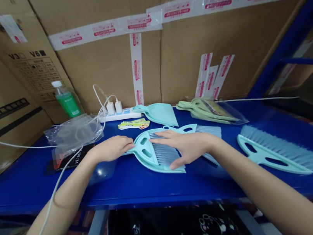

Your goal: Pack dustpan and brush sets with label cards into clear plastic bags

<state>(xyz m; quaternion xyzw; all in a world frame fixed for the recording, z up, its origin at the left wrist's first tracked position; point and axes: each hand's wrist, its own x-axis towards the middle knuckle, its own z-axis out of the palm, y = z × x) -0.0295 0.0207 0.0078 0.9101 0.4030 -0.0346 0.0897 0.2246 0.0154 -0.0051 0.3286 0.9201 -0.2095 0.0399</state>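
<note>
A light turquoise dustpan (149, 167) lies on the blue table with a small hand brush (145, 150) nested in it, the grey-blue bristles pointing right. My left hand (115, 147) is closed around the handle end at the left; the fingers hide most of the handle. My right hand (188, 144) rests with fingers spread over the bristles and the pan's right part. Partly behind my right hand is another turquoise brush (213, 129). Farther right a separate turquoise brush (271, 157) lies with its bristles toward the back right.
Behind stand a turquoise dustpan (162, 113), a bagged green dustpan set (208, 110) and a power strip (128, 114) with white cables. At left are a plastic bag (73, 132), a green bottle (67, 101) and a phone (77, 157). Cardboard walls (102, 70) close the back.
</note>
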